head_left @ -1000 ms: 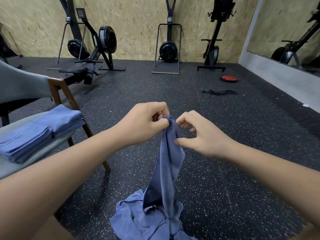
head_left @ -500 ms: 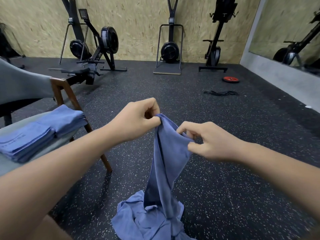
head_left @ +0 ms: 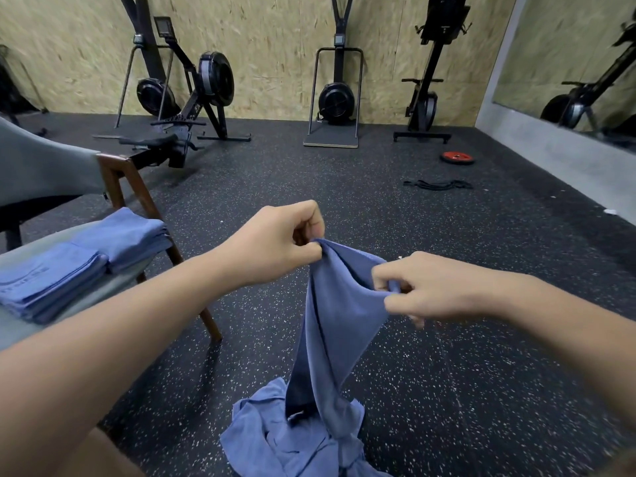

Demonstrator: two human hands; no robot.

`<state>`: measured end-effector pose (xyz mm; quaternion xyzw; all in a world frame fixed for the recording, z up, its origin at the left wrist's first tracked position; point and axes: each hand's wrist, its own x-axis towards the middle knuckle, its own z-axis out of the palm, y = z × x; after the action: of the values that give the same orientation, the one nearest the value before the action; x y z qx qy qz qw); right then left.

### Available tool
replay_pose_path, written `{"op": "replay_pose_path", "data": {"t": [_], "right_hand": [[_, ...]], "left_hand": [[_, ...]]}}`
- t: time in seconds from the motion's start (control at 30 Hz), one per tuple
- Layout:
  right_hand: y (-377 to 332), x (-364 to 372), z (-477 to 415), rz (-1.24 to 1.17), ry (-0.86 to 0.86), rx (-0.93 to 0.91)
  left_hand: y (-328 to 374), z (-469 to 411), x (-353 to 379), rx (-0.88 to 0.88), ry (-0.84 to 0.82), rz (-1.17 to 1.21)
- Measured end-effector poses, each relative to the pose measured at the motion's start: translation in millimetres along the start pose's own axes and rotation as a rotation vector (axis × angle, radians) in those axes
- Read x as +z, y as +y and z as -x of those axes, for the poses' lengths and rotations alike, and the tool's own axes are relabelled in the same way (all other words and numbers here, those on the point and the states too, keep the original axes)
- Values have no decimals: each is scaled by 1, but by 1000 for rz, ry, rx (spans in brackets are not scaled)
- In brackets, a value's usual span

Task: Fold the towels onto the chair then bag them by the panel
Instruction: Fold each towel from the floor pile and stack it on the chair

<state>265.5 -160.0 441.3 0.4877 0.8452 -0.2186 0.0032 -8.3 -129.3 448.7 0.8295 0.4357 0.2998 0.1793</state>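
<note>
— While you are looking down at the floor (head_left: 447, 390), you are holding one blue towel (head_left: 340, 304) up in front of you. Its lower end is trailing into the pile (head_left: 285, 438) that is lying crumpled on the floor below your hands.

— What are the fingers doing?

— Your left hand (head_left: 275, 242) is pinching the top edge of the towel, thumb pressing against curled fingers. Your right hand (head_left: 437, 287) is pinching the same edge just to the right and a little lower. Its thumb and forefinger are closing on a fold of cloth, with the other fingers curling underneath. The two hands are sitting near each other without touching, and the cloth between them is sagging in a short arc.

— And where are the folded ones sitting?

— Two stacks (head_left: 86, 259) are lying side by side on the seat of the chair (head_left: 41, 166) to your left, and they are touching each other.

— What else is showing?

— Rowers (head_left: 216, 80) are standing along the board wall (head_left: 275, 46). A red plate (head_left: 457, 157) and black bands (head_left: 437, 184) are lying on the floor well beyond your hands. A mirror (head_left: 568, 63) is running along the right side.
</note>
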Motion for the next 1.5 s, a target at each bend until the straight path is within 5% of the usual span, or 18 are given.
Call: {"op": "replay_pose_path", "data": {"t": [0.17, 0.43, 0.8, 1.17, 1.33, 1.5], "right_hand": [[6, -11, 1, -494, 18, -24], [-9, -13, 10, 29, -68, 30], [24, -25, 2, -90, 544, -203], [18, -35, 13, -190, 731, -212], [18, -32, 12, -36, 626, -119], [-2, -11, 0, -160, 557, -179]], "left_hand": [[0, -1, -1, 2, 28, 16], [3, -1, 3, 22, -4, 4], [-14, -9, -6, -104, 174, 49], [-12, -14, -5, -119, 220, 345], [-2, -13, 3, -36, 171, 324], [14, -11, 20, 46, 90, 240]]}}
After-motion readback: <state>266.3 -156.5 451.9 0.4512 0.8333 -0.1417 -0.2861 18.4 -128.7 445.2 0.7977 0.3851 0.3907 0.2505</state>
